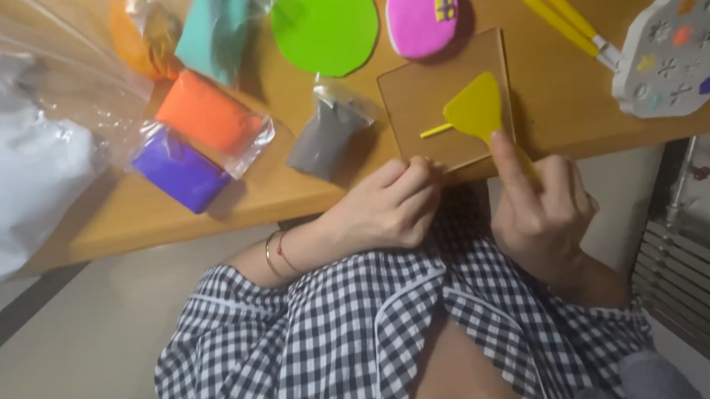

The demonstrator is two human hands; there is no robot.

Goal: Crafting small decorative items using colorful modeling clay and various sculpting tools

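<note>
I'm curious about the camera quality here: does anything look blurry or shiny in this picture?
Head view: soft throughout, the right hand holding the yellow scraper slightly smeared; the clear bags at left catch pale glare; lighting is even and warm, with soft shadows beside the grey clay packet; the table edge runs tilted.

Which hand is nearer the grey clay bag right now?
Left. The left hand rests at the table edge just below and right of the grey clay bag. The right hand is farther right, holding the yellow scraper over the brown board.
</note>
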